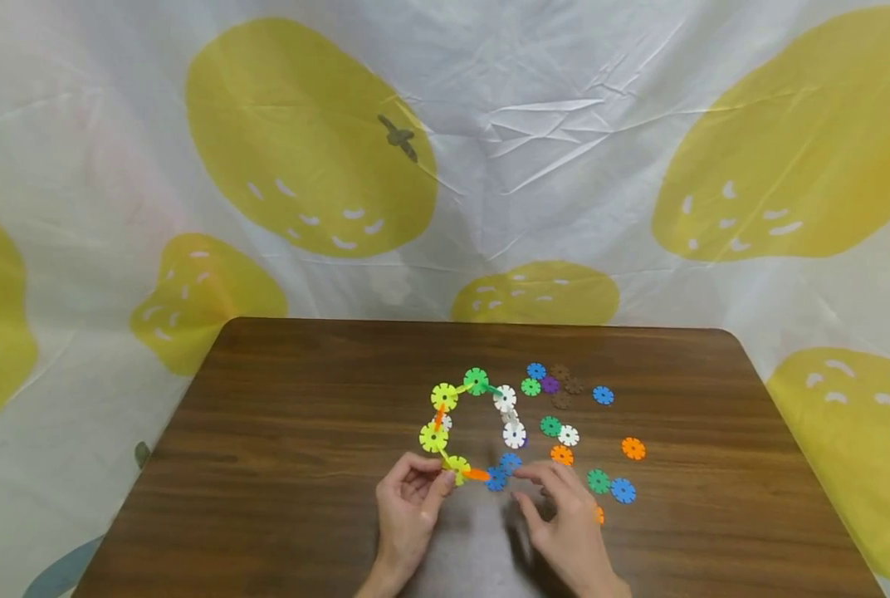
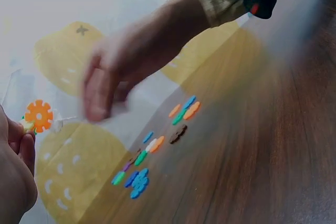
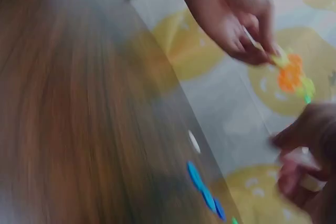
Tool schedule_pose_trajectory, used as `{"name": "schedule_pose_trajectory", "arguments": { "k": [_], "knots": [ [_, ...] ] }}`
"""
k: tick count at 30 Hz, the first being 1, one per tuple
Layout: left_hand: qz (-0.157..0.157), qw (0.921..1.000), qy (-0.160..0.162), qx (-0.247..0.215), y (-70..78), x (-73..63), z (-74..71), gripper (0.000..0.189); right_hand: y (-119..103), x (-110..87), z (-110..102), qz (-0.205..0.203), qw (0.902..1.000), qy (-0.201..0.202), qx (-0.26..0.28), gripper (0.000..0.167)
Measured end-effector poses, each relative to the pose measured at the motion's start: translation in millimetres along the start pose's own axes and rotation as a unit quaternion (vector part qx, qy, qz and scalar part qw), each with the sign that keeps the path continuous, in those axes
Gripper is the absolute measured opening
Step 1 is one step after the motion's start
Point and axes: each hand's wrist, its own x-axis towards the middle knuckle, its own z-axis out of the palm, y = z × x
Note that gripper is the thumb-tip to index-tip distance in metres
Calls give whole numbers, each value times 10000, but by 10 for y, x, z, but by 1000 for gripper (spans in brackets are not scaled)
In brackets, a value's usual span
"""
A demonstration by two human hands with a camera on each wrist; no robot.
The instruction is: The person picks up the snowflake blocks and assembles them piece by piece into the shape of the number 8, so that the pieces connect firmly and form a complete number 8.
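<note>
My left hand (image 1: 409,507) pinches a yellow notched disc (image 1: 457,470) between thumb and fingers. It is one end of a curved chain of interlocking plastic discs, with yellow, orange, green and white pieces joined edge to edge. An orange disc (image 2: 39,115) slotted into the chain shows face-on in the left wrist view. My right hand (image 1: 564,515), blurred in the left wrist view, hovers beside this end with thumb and fingers apart and nothing between them. Past its fingertips in the head view, two blue discs (image 1: 496,479) overlap on the table.
Loose notched discs lie to the right on the brown wooden table (image 1: 281,465): a green disc (image 1: 598,481), a blue disc (image 1: 623,490), an orange disc (image 1: 633,448) and several more. Brown discs (image 1: 559,371) lie near the back. A fruit-print cloth (image 1: 490,208) hangs behind the table.
</note>
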Motion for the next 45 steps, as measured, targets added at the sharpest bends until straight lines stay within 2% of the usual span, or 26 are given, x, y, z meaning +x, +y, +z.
{"name": "schedule_pose_trajectory", "arguments": {
  "k": [1, 2, 3, 6, 8, 9, 11, 16, 19, 21, 23, 26, 28, 31, 34, 45],
  "knots": [
    [5, 10000, 18, 23, 3, 3, -5, 16, 35, -33, -61, 407, 9980, -267, -397, 39],
    [28, 10000, 32, 41, 6, 7, -9, 16, 74, -60, -125, 833, 9918, -565, -782, 38],
    [52, 10000, 47, 63, 10, 11, -14, 16, 115, -81, -193, 1269, 9809, -936, -1141, 37],
    [107, 9998, 99, 94, 14, 23, -26, 16, 241, -126, -375, 2323, 9375, -1889, -1774, 38],
    [133, 9998, 117, 104, 15, 28, -33, 16, 323, -140, -458, 2749, 9147, -2243, -1936, 41],
    [130, 9998, 123, 108, 14, 29, -36, 16, 360, -145, -487, 2853, 9090, -2320, -1963, 41],
    [108, 9998, 134, 92, 13, 31, -39, 16, 418, -147, -516, 2966, 9052, -2363, -1918, 39],
    [30, 9999, 143, 56, 13, 30, -40, 17, 473, -139, -522, 3002, 9065, -2353, -1811, 32],
    [-42, 9999, 147, 76, 13, 28, -39, 18, 474, -142, -523, 2854, 9145, -2224, -1809, 30],
    [-73, 9998, 158, 111, 15, 25, -39, 18, 463, -144, -512, 2597, 9293, -1984, -1721, 28],
    [-98, 9997, 169, 143, 18, 23, -39, 17, 436, -141, -477, 2152, 9526, -1561, -1482, 30],
    [-104, 9997, 155, 143, 26, 22, -39, 17, 318, -97, -385, 1475, 9829, -975, -518, 32],
    [-120, 9997, 134, 142, 31, 21, -38, 17, 195, -50, -325, 1108, 9903, -762, 356, 32],
    [-72, 9999, 79, 76, 33, 21, -36, 18, 11, 26, -246, 839, 9814, -679, 1588, 27],
    [-13, 10000, 7, -38, 27, 18, -36, 18, -119, 83, -178, 677, 9723, -580, 2162, 26],
    [-71, 9996, -182, -206, 13, 5, -39, 20, -242, 206, -36, 397, 9678, -309, 2467, 26]
  ]
}}
